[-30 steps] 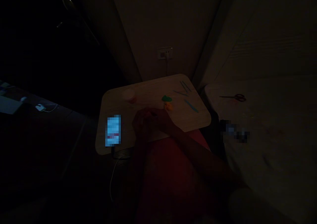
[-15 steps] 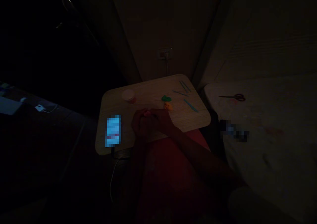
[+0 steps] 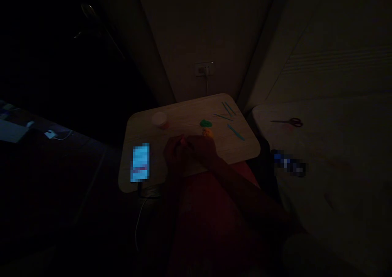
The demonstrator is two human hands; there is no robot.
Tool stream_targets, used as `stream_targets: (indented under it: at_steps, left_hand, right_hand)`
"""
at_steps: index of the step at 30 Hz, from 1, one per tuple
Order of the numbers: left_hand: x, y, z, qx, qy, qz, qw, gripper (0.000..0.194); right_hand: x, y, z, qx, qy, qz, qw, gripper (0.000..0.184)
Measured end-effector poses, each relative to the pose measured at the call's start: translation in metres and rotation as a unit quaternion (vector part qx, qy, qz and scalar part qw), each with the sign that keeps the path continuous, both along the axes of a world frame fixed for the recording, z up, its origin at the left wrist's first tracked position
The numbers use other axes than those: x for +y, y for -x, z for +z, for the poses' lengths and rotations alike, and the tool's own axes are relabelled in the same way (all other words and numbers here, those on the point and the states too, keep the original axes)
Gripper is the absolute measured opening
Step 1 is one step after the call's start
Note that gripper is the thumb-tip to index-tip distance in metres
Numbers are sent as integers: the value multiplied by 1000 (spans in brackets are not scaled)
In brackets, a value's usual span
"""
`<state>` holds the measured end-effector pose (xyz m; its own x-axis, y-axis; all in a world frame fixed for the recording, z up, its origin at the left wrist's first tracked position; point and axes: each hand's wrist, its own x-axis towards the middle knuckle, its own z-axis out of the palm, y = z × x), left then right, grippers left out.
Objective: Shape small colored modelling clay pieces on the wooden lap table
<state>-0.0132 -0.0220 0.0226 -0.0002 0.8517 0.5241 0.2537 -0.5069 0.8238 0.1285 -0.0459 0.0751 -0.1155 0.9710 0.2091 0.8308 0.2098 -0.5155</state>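
Observation:
In the dim head view, my left hand [image 3: 173,151] and my right hand [image 3: 200,148] meet above the near side of a small wooden table [image 3: 183,109]. Between their fingertips is a small lump of pink modelling clay [image 3: 183,140], pinched from both sides and mostly covered by fingers. Just beyond my right hand lies a piece of orange clay [image 3: 208,133], with a green clay piece [image 3: 206,123] behind it. A lidded tub [image 3: 159,120] with reddish contents stands past my left hand. The darkness hides finger detail.
A lit phone [image 3: 140,162] lies at the table's left, a cable [image 3: 137,224] hanging below. Several teal modelling tools [image 3: 235,132] rest on the right. Scissors [image 3: 288,122] and a blurred dark item [image 3: 289,164] lie on the pale surface at right. A wall socket [image 3: 204,69] holds a plug.
My fingers have shifted slightly around the pink clay, and less of it shows between them. The view has tilted a little; the things on the table stay in place.

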Motion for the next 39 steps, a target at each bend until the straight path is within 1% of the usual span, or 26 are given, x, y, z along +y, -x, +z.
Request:
stream_targets:
  at_steps: [6, 9, 13, 17, 20, 23, 26, 30, 34, 37, 39]
  left_hand:
    - [-1, -1, 2, -10, 58, -50, 997, 38]
    - [0, -1, 2, -24, 80, -55, 995, 38]
    - [1, -1, 2, -39, 97, -56, 993, 31]
    - [1, -1, 1, -51, 124, -39, 990, 24]
    - [1, 1, 0, -45, 128, -5, 991, 19]
    - [1, 3, -2, -30, 130, 36, 990, 16]
    - [2, 6, -4, -21, 129, 63, 989, 15]
    - [4, 7, -6, -38, 116, 76, 990, 19]
    - [6, 6, -5, -67, 104, 75, 989, 25]
    - [5, 4, -2, -90, 93, 79, 988, 36]
    - [3, 1, 0, -91, 87, 72, 989, 38]
  right_hand:
    - [1, -3, 0, -18, 11, -8, 1000, 39]
    - [2, -4, -3, -19, 11, -20, 1000, 43]
    - [2, -6, -5, -26, 21, -55, 998, 50]
    - [2, -6, -5, -26, 15, -50, 998, 50]
    - [2, -6, -6, -23, 14, -37, 999, 46]
    - [2, -4, -7, -15, 19, -41, 999, 43]
    - [1, -3, -7, 18, 17, -33, 999, 38]
    - [1, -1, -7, 62, 2, -2, 998, 33]
    - [1, -1, -6, 75, -19, 33, 996, 31]
    - [1, -2, -5, 96, -26, 32, 995, 31]
    - [2, -3, -6, 122, -35, 26, 992, 30]
